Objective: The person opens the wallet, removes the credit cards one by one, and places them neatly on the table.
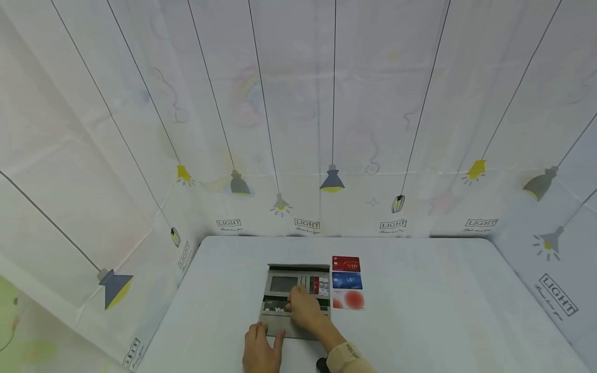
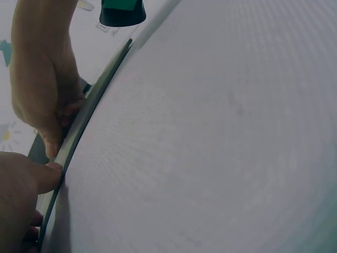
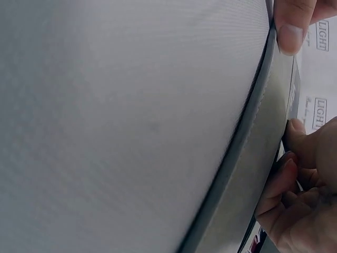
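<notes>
A grey bifold wallet (image 1: 298,329) lies unfolded on the white table. A dark card (image 1: 271,306) lettered "Vip" sits across its lower half, partly covered by my right hand (image 1: 305,311). That hand's fingers are curled, with thumb and fingertips pinching at the card. At the wallet's lower left corner my left hand (image 1: 262,348) presses down, thumb and fingers spread apart. In the right wrist view the left thumb (image 3: 290,38) rests on the wallet's surface beside its edge. The upper half has a clear window (image 1: 283,284) and several small cards (image 1: 321,285) in slots.
Right of the wallet lie a red VIP card (image 1: 346,263), a blue VIP card (image 1: 347,280) and a pale card with red circles (image 1: 350,299), in a column. A lamp-patterned cloth wall (image 1: 364,124) rises behind the table (image 1: 434,290). A black object (image 1: 322,364) shows by the right wrist.
</notes>
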A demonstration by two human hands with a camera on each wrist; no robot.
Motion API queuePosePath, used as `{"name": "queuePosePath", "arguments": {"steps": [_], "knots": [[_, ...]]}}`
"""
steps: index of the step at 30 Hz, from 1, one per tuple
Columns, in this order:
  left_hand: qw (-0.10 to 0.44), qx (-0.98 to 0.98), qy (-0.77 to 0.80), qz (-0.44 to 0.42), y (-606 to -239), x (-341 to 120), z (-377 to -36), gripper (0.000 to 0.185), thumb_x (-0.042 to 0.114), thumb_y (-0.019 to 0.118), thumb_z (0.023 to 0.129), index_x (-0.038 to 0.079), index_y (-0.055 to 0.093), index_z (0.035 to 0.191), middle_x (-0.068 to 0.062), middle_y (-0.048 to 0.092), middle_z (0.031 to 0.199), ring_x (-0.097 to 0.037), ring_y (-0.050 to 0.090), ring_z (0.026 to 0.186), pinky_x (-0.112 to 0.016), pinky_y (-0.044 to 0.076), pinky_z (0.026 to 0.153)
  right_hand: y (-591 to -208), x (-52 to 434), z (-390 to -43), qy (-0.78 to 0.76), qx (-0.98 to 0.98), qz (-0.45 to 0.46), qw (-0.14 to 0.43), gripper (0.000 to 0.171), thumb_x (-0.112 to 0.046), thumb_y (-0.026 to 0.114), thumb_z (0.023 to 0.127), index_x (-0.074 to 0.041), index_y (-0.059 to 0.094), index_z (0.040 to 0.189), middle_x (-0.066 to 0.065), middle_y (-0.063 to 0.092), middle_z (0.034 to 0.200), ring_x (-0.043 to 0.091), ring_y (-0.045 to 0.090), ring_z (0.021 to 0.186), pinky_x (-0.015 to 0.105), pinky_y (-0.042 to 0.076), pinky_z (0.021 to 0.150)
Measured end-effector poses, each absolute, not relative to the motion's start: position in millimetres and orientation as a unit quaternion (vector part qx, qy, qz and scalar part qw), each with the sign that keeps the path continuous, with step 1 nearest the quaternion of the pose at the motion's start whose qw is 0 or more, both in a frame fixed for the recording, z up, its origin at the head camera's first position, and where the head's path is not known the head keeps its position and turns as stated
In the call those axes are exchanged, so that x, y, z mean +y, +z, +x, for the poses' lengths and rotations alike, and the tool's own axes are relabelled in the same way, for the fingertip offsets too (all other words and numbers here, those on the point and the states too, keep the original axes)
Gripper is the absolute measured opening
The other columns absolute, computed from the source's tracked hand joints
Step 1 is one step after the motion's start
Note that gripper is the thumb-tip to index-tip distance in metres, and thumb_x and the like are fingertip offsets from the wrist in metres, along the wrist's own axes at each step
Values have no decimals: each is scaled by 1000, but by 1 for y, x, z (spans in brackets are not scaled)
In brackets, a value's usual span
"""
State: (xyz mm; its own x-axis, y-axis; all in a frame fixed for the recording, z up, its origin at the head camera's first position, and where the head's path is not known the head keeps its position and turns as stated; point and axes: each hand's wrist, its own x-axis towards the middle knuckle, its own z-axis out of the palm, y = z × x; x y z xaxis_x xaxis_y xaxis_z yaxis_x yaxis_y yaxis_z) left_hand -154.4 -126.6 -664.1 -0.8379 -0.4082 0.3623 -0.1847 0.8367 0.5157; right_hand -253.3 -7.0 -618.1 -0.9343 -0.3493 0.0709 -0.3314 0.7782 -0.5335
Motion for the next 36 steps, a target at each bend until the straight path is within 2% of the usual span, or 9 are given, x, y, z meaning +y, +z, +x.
{"name": "queuePosePath", "arguments": {"steps": [7,20,23,27,31,36], "knots": [[214,-933,-239,162,-661,-126,-154,46,37,88,74,4,68,99,-11,62,107,-29,62,101,-46,58,78,-619,-8,-254,-281,946,-165,4,14,-13,70,92,-9,57,93,8,52,94,17,48,64,32,41,54],[239,-928,-243,154,-665,-125,-153,45,37,87,74,4,68,96,-11,62,106,-30,62,100,-46,58,77,-621,-5,-256,-289,942,-168,-14,19,-5,70,90,-8,55,102,12,53,102,16,48,62,32,43,54],[240,-929,-238,154,-666,-126,-153,44,38,87,74,4,68,95,-10,62,106,-29,62,100,-45,58,76,-620,-2,-256,-284,941,-182,-4,14,-11,66,95,-7,58,106,11,54,104,16,53,66,33,48,59],[237,-930,-233,156,-667,-127,-154,44,39,87,74,4,68,94,-9,62,107,-28,62,100,-45,58,76,-617,1,-257,-298,934,-198,25,19,-18,66,97,-8,61,112,12,55,113,18,60,76,39,56,70],[227,-934,-227,157,-666,-128,-155,46,40,87,75,4,68,95,-9,62,107,-27,62,100,-43,59,76,-614,4,-257,-320,924,-201,52,25,-17,69,95,-8,61,116,15,54,121,22,62,87,45,56,80],[218,-937,-225,158,-664,-128,-154,47,42,86,75,4,68,96,-8,62,107,-27,62,99,-42,59,77,-612,6,-255,-319,922,-213,52,28,-16,70,93,-7,59,118,16,55,124,25,63,96,47,56,87]]}}
